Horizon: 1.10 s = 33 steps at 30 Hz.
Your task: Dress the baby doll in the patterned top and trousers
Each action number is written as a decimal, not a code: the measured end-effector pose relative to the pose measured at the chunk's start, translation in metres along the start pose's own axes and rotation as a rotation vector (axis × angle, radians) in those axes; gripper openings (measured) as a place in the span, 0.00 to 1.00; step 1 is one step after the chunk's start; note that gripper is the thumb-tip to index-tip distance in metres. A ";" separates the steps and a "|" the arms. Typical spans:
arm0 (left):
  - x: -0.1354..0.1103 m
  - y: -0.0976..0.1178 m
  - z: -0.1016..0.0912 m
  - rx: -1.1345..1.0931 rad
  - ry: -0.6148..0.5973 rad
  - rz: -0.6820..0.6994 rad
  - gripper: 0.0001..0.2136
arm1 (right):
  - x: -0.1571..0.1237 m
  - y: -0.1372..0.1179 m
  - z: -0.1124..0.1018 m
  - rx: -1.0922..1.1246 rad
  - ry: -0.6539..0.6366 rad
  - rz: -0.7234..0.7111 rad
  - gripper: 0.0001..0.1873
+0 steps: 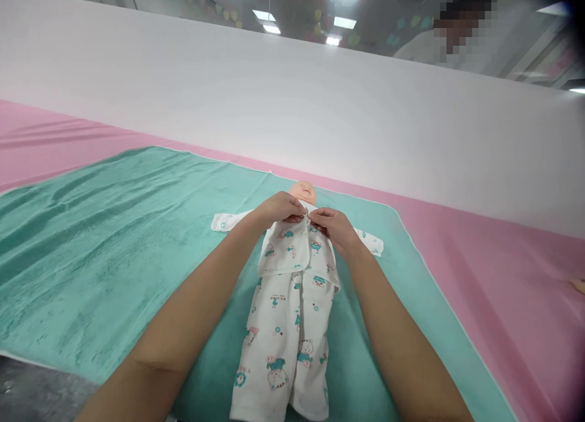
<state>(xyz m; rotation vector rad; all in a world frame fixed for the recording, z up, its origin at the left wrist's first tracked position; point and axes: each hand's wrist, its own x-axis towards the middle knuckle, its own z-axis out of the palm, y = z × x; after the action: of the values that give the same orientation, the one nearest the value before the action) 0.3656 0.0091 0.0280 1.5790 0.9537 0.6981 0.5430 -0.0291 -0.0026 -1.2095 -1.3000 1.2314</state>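
Observation:
A baby doll [303, 192] lies on its back on a teal towel [114, 239], dressed in a white printed romper [287, 312] with small bear and clock pictures. My left hand [281, 207] and my right hand [333, 226] meet at the doll's chest just below its chin. Both hands pinch the two front edges of the romper near its top snap. The sleeves spread out to either side. Only the doll's head shows outside the clothing.
The towel lies on a pink sheet [503, 276]. A white partition [292, 99] runs along the far side. Behind it a person [439, 41] in white stands at the upper right. A dark floor strip [31, 391] shows at the lower left.

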 end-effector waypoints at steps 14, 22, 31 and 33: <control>0.000 0.001 0.004 0.072 0.018 -0.029 0.06 | 0.007 0.019 -0.002 -0.087 0.020 -0.222 0.12; -0.008 0.013 0.010 0.273 0.049 0.014 0.18 | 0.000 0.010 0.007 -0.234 0.075 -0.265 0.15; -0.008 0.010 0.009 0.300 0.058 0.058 0.10 | 0.003 0.014 0.003 -0.175 0.023 -0.266 0.14; -0.007 0.010 0.009 0.289 0.060 0.041 0.06 | 0.003 0.014 0.002 -0.165 0.021 -0.254 0.14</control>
<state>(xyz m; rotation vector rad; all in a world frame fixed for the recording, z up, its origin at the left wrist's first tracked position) 0.3717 -0.0024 0.0359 1.8430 1.1072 0.6609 0.5411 -0.0264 -0.0165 -1.1271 -1.5119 0.9425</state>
